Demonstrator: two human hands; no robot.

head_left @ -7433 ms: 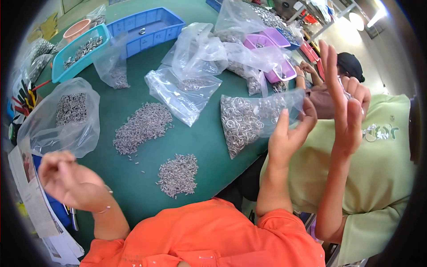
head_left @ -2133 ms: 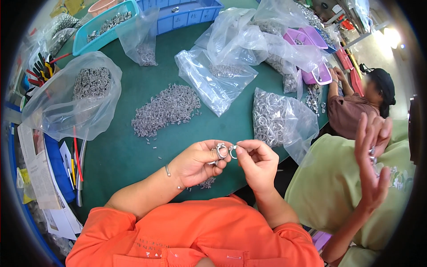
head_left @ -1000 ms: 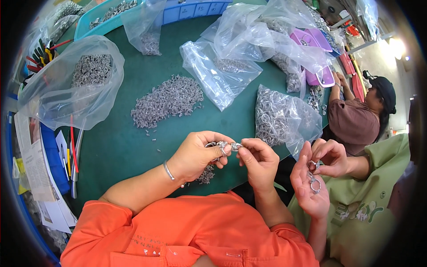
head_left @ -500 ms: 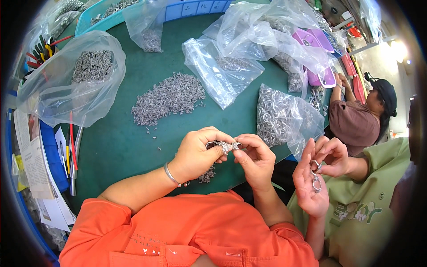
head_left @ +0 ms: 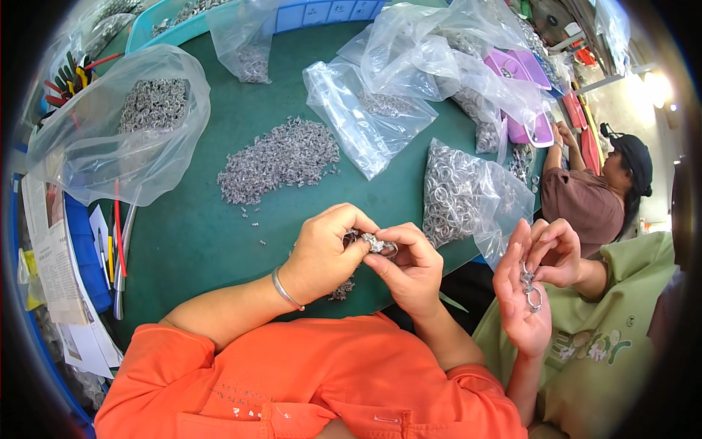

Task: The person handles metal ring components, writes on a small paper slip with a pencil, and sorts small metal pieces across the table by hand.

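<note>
In front of my chest, my left hand is closed, thumb and forefinger pinching silvery metal rings with ornate tops. My right hand is closed too, its thumb and forefinger on the same cluster from the right side. A rounded band shows beside the right fingertips; how many rings there are is hidden by the fingers. Beneath my hands lies a small heap of metal bits, partly covered. Farther off, a large pile of tiny grey metal pieces is spread on the green table.
A clear bag of rings lies to the right, other plastic bags beyond. An open bag and pliers stand left. At my right, a co-worker's hands hold linked rings; another person sits farther back.
My right hand has moved slightly left, closer to my left hand, and a ring band now shows at its fingertips. The neighbour's fingers have shifted on their rings.
</note>
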